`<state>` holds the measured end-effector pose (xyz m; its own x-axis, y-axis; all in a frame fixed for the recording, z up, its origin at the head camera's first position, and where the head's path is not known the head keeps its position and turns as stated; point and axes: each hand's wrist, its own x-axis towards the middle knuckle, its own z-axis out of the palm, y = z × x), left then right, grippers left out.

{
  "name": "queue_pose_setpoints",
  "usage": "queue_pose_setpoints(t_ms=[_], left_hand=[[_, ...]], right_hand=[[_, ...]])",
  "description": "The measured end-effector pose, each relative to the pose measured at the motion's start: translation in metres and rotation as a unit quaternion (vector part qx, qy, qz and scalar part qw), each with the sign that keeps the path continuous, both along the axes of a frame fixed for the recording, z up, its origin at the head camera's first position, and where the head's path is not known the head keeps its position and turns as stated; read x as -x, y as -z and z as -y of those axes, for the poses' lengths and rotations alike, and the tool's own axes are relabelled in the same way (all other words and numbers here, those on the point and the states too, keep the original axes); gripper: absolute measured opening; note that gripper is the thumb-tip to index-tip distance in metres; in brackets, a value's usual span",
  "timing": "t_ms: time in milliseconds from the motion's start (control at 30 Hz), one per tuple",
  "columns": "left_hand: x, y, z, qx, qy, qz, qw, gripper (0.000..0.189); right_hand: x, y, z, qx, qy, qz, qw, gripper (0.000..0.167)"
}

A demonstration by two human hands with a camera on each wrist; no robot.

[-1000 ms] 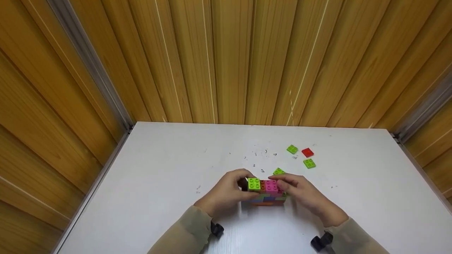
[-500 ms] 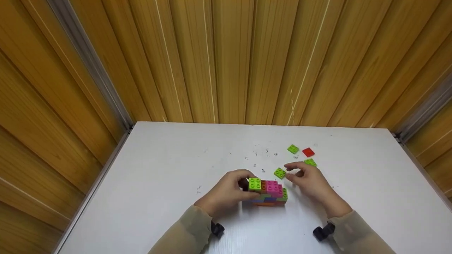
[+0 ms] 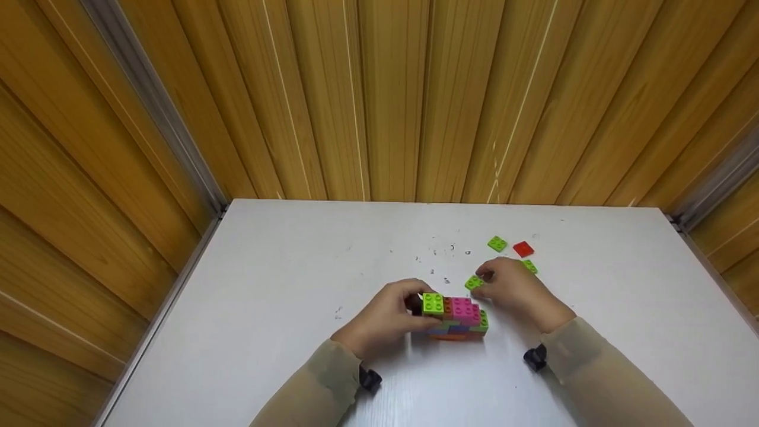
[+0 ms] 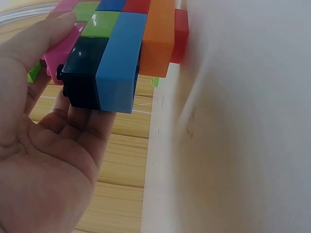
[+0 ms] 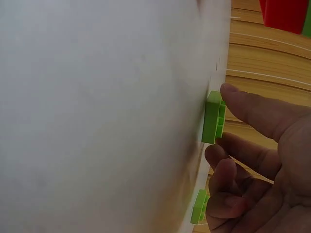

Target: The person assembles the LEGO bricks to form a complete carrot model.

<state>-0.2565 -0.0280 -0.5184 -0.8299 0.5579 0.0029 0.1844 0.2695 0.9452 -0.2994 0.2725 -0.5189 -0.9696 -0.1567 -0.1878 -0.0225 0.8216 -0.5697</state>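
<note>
My left hand [image 3: 388,314] holds a stack of colored toy bricks [image 3: 459,323] on the table, thumb on the near side and fingers behind. In the left wrist view, a dark brick [image 4: 85,73], a long blue brick [image 4: 121,63] and an orange brick [image 4: 158,39] show at the stack's end. Pink and light green bricks top it in the head view. My right hand [image 3: 513,290] reaches over a loose flat green brick [image 5: 211,116] lying studs up behind the stack. Thumb and forefinger are spread at its opposite ends, right at its edges.
A second flat green brick [image 3: 497,244], a red one [image 3: 523,248] and a third green one [image 3: 529,267], partly behind my right hand, lie farther back on the white table [image 3: 284,255]. Wood-patterned panels [image 3: 391,101] rise behind the table.
My right hand has left the right end of the stack and moved back to the nearest loose green brick. My left hand keeps holding the stack. The head view has shifted slightly.
</note>
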Motion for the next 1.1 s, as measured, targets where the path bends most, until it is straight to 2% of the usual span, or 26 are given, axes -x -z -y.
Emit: queue_pose_setpoints(t_ms=[167, 333, 533, 800, 1100], left_hand=[[0.0, 0.001, -0.001, 0.01, -0.004, -0.007, 0.9999, 0.027], [0.0, 0.003, -0.001, 0.01, -0.003, -0.005, 0.9999, 0.027], [0.0, 0.001, -0.002, 0.014, -0.006, -0.003, 0.9999, 0.028], [-0.001, 0.001, -0.001, 0.008, -0.004, 0.004, 0.9999, 0.026], [0.0, 0.002, -0.002, 0.008, -0.004, 0.002, 1.0, 0.027]], right_hand=[[0.003, 0.002, -0.002, 0.003, 0.004, 0.001, 1.0, 0.042], [-0.003, -0.001, -0.009, 0.03, 0.011, 0.003, 0.9995, 0.041], [-0.012, -0.013, -0.018, 0.037, 0.004, -0.038, 0.9986, 0.039], [-0.03, -0.025, -0.02, 0.072, 0.006, -0.075, 0.9945, 0.039], [-0.048, -0.034, -0.019, 0.114, -0.021, -0.109, 0.9873, 0.033]])
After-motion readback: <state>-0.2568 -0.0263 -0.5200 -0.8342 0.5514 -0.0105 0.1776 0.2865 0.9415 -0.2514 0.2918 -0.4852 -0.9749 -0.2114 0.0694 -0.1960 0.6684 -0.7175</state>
